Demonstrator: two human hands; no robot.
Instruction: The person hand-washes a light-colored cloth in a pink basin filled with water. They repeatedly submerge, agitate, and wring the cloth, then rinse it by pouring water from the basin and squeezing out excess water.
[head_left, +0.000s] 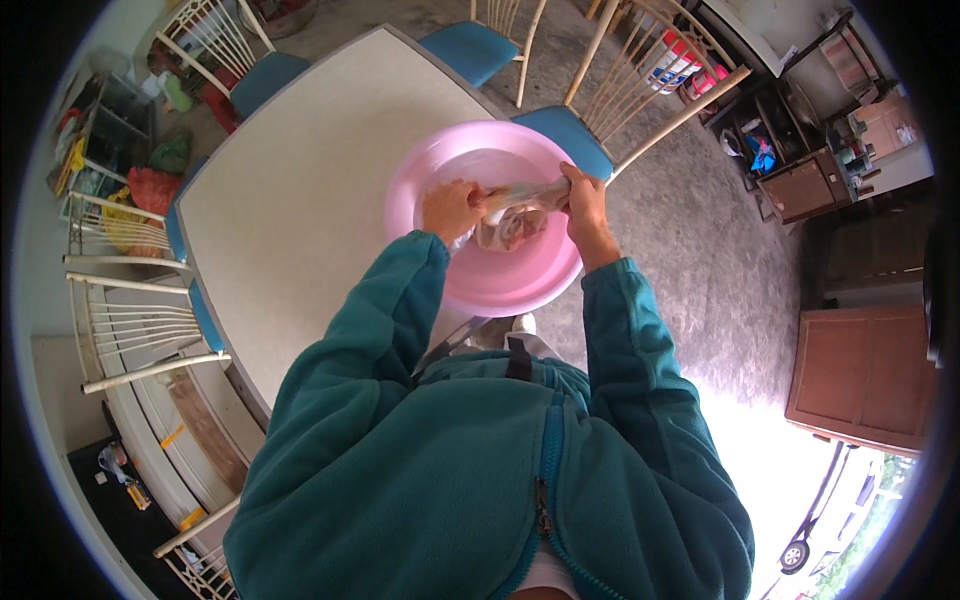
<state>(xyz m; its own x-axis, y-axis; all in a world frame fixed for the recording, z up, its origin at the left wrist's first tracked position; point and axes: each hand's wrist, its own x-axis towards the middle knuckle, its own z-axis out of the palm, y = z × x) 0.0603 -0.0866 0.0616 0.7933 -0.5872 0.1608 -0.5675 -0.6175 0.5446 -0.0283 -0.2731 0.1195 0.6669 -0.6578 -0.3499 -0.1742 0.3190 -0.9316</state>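
Observation:
A round pink plastic basin (510, 289) sits at the table's edge before me. Over it, a clear plastic bag (529, 196) is stretched between my two hands, with reddish and pale contents, perhaps meat, hanging low inside the basin. My left hand (452, 210) grips the bag's left part, its fingers curled near the basin's middle. At the basin's right rim, my right hand (587, 208) is closed on the bag's gathered other end. What exactly the bag holds is too blurred to tell.
The pale table (300, 165) has blue-seated metal chairs around it, one (570, 135) close behind the basin's right side. Brown wooden cabinets (862, 375) stand on the right. Coloured bags (154, 191) lie at the far left.

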